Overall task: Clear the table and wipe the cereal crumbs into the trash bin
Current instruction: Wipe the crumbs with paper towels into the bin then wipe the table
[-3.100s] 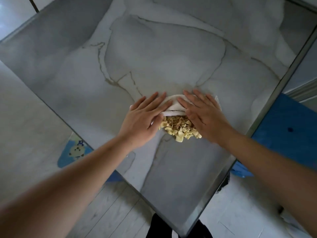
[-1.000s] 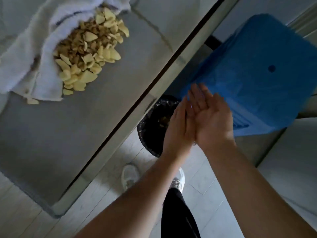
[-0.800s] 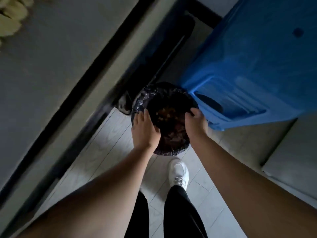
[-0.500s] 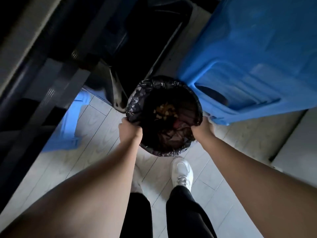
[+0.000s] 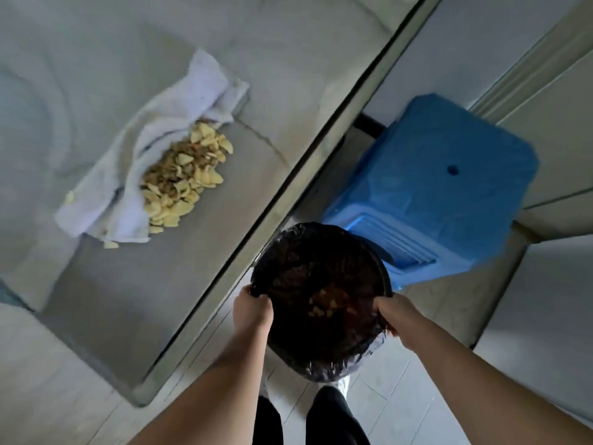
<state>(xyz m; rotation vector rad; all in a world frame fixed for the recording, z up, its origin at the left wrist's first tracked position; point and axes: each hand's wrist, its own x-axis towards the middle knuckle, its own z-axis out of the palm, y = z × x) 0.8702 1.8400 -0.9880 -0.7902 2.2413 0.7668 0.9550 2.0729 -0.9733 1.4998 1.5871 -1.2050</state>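
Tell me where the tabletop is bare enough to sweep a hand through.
Bare: the tabletop between the cereal pile and the table's edge, and beyond the white cloth. Crowded: past the edge, where the left hand and right hand hold the trash bin beside the blue stool.

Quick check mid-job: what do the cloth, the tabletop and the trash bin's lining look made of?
Cloth: white terry-like fabric, matte, with soft folds. Tabletop: smooth, grey-veined, probably marble or a marble-look slab; cannot tell which. Trash bin: lined with thin black plastic film, glossy and crinkled.
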